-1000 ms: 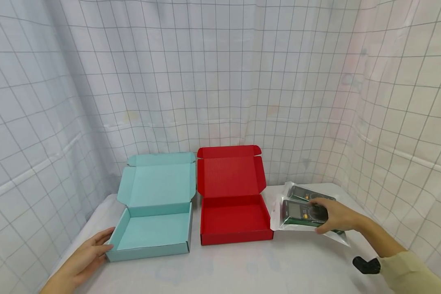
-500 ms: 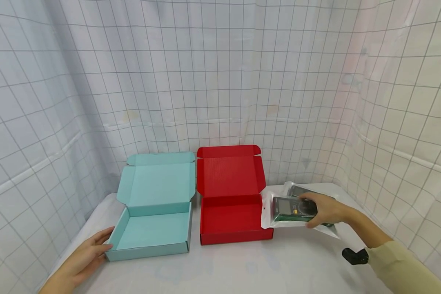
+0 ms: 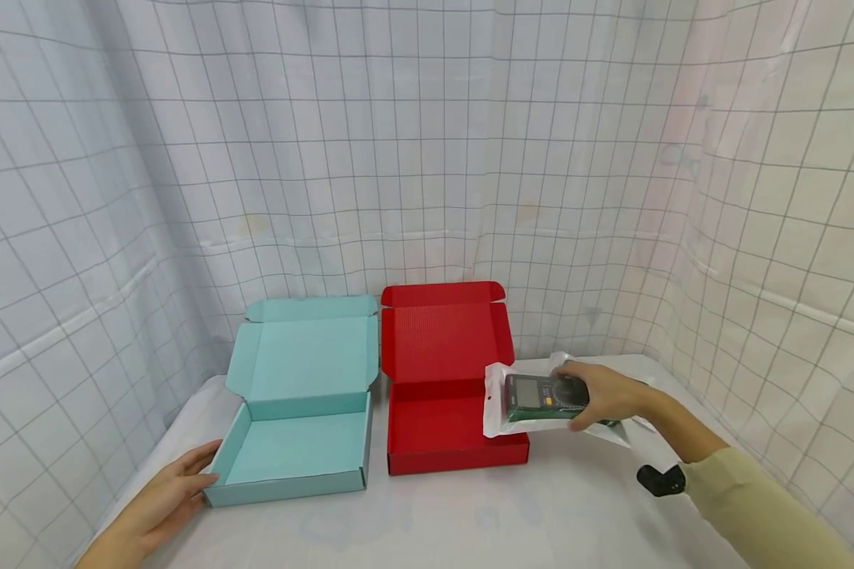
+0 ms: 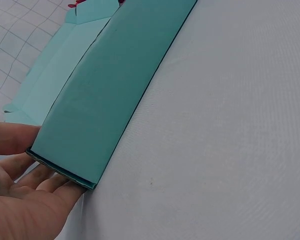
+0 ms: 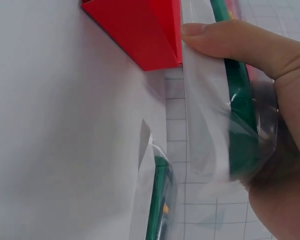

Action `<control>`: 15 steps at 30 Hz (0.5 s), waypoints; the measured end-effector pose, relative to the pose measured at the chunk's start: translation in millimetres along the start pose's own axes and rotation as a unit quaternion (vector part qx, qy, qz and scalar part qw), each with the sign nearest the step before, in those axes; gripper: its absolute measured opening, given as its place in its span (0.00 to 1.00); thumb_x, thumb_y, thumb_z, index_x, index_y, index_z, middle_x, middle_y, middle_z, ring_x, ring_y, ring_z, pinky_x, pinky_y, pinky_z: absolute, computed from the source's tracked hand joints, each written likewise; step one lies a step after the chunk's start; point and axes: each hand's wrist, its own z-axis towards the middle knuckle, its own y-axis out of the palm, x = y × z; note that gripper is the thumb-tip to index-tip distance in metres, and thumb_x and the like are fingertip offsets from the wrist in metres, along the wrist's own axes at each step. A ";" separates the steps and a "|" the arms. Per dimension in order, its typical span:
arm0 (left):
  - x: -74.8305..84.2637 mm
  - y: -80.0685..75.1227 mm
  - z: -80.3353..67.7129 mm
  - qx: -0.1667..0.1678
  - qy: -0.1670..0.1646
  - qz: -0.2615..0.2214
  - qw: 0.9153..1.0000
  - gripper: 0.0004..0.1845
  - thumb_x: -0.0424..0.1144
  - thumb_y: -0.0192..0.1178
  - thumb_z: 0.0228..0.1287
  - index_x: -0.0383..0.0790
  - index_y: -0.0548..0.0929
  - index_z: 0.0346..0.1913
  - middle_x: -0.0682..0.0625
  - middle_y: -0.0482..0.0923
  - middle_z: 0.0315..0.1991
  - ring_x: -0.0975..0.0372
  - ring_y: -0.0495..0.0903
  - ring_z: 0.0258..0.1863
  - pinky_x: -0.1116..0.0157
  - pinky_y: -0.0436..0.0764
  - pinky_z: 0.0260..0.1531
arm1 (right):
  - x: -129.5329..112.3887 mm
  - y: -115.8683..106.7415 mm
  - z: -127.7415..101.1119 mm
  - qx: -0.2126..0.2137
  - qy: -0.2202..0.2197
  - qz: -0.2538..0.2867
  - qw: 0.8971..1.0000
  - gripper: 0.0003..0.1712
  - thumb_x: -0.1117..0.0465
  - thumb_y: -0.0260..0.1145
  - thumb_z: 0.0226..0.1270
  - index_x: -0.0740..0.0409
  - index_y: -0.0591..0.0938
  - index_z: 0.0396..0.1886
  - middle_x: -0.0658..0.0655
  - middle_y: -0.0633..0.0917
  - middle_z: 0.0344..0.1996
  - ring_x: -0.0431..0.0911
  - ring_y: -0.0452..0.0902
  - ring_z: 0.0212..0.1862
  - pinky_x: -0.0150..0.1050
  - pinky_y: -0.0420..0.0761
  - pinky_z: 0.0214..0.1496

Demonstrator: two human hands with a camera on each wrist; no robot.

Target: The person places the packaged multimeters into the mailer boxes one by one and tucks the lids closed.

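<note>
White cloth covers the table (image 3: 470, 514). Nearest, the left hand (image 3: 160, 498) rests flat-fingered against the teal cardboard box (image 3: 295, 450). Farther, the right hand (image 3: 605, 395) grips a bagged green multimeter (image 3: 541, 395) above the red box (image 3: 455, 431). Only the right wrist view shows another bagged multimeter (image 5: 157, 200) lying below.

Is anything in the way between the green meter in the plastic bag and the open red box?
Nothing visible is. The right hand grips the green meter in its clear plastic bag in the air over the right edge of the open red cardboard box, whose lid stands up at the back.
</note>
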 end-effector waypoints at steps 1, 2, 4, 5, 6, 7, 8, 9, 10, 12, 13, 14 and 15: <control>-0.2 0.0 -0.1 -0.001 0.001 -0.001 1.000 0.41 0.27 0.49 0.78 0.25 0.33 0.80 0.30 0.28 0.80 0.83 0.70 0.51 0.72 0.77 0.52 | -1.8 0.8 2.1 -0.001 -0.002 0.000 1.000 0.48 0.52 0.83 0.46 0.57 0.74 0.69 0.52 0.78 0.52 0.51 0.73 0.52 0.46 0.79 0.49; -0.4 -0.1 -0.2 -0.001 0.001 -0.001 1.000 0.41 0.27 0.49 0.78 0.25 0.33 0.80 0.30 0.28 0.81 0.82 0.70 0.52 0.72 0.77 0.52 | -3.5 1.8 4.2 -0.002 -0.002 0.000 1.000 0.48 0.52 0.83 0.46 0.56 0.74 0.69 0.51 0.78 0.52 0.50 0.73 0.52 0.46 0.80 0.49; -0.8 -0.5 -0.4 -0.003 0.001 -0.002 1.000 0.42 0.27 0.49 0.79 0.25 0.32 0.80 0.30 0.28 0.81 0.82 0.70 0.52 0.72 0.77 0.52 | -7.8 3.7 7.8 -0.005 0.001 0.001 1.000 0.48 0.52 0.83 0.46 0.55 0.75 0.69 0.50 0.78 0.52 0.50 0.72 0.52 0.45 0.80 0.48; -0.9 -0.6 -0.4 -0.004 0.001 -0.002 1.000 0.42 0.27 0.49 0.79 0.25 0.32 0.80 0.30 0.28 0.81 0.82 0.70 0.52 0.72 0.77 0.52 | -9.8 4.3 9.4 -0.007 0.002 0.001 1.000 0.48 0.52 0.83 0.46 0.55 0.75 0.69 0.50 0.78 0.52 0.50 0.72 0.52 0.45 0.81 0.48; -0.9 -0.5 -0.4 -0.004 0.001 -0.002 1.000 0.42 0.27 0.49 0.79 0.25 0.32 0.80 0.30 0.28 0.81 0.82 0.70 0.52 0.72 0.77 0.52 | -11.2 5.0 11.1 -0.008 0.002 0.002 1.000 0.48 0.52 0.83 0.46 0.55 0.75 0.69 0.50 0.78 0.52 0.50 0.72 0.53 0.45 0.81 0.48; -0.8 -0.4 -0.5 -0.004 0.001 -0.002 1.000 0.42 0.27 0.49 0.79 0.26 0.32 0.80 0.30 0.28 0.81 0.82 0.70 0.52 0.73 0.77 0.52 | -12.5 5.6 12.7 -0.009 0.004 0.002 1.000 0.48 0.52 0.83 0.46 0.55 0.75 0.69 0.51 0.78 0.52 0.50 0.72 0.53 0.44 0.81 0.48; -0.7 -0.3 -0.4 -0.004 0.002 -0.002 1.000 0.42 0.27 0.49 0.79 0.25 0.32 0.80 0.30 0.28 0.81 0.82 0.70 0.52 0.73 0.77 0.52 | -13.7 6.2 14.4 -0.010 0.005 0.006 1.000 0.48 0.51 0.83 0.46 0.56 0.75 0.69 0.51 0.78 0.52 0.50 0.72 0.53 0.44 0.81 0.48; -0.6 -0.2 -0.4 -0.005 0.002 -0.002 1.000 0.41 0.27 0.49 0.79 0.25 0.32 0.80 0.30 0.28 0.81 0.82 0.70 0.52 0.73 0.77 0.52 | -15.0 6.4 16.1 -0.011 0.003 0.007 1.000 0.49 0.51 0.83 0.46 0.56 0.75 0.69 0.51 0.78 0.53 0.50 0.72 0.53 0.44 0.81 0.48; -0.4 0.2 -0.4 -0.004 0.003 -0.002 1.000 0.41 0.27 0.49 0.79 0.25 0.32 0.80 0.30 0.28 0.81 0.82 0.70 0.52 0.73 0.77 0.52 | -15.6 7.0 18.0 -0.012 0.002 0.011 1.000 0.49 0.51 0.84 0.46 0.56 0.75 0.69 0.51 0.78 0.53 0.50 0.72 0.53 0.44 0.81 0.49; -0.2 0.6 -0.4 -0.003 0.006 -0.002 1.000 0.41 0.27 0.49 0.79 0.25 0.33 0.80 0.30 0.28 0.81 0.82 0.70 0.52 0.73 0.77 0.52 | -17.2 8.4 22.3 -0.013 0.003 0.014 1.000 0.48 0.51 0.83 0.46 0.55 0.75 0.69 0.51 0.77 0.53 0.50 0.72 0.53 0.43 0.81 0.48; -0.2 0.7 -0.5 -0.003 0.007 -0.002 1.000 0.41 0.27 0.49 0.79 0.25 0.33 0.80 0.30 0.28 0.81 0.82 0.71 0.52 0.73 0.77 0.52 | -18.7 9.0 24.4 -0.014 0.002 0.014 1.000 0.48 0.51 0.83 0.46 0.55 0.75 0.69 0.51 0.77 0.53 0.50 0.72 0.53 0.43 0.81 0.48; -0.3 0.7 -0.4 -0.003 0.007 -0.003 1.000 0.41 0.27 0.49 0.79 0.25 0.33 0.80 0.30 0.28 0.81 0.82 0.71 0.52 0.73 0.77 0.52 | -20.5 9.6 26.6 -0.015 0.002 0.016 1.000 0.48 0.52 0.83 0.46 0.55 0.75 0.69 0.51 0.78 0.53 0.50 0.72 0.53 0.43 0.81 0.47; -0.4 0.6 -0.4 -0.004 0.008 -0.002 1.000 0.41 0.27 0.49 0.79 0.25 0.33 0.80 0.30 0.28 0.81 0.82 0.71 0.52 0.73 0.77 0.52 | -22.7 10.1 28.7 -0.016 0.000 0.013 1.000 0.48 0.52 0.83 0.46 0.54 0.75 0.69 0.50 0.78 0.53 0.50 0.72 0.53 0.42 0.82 0.47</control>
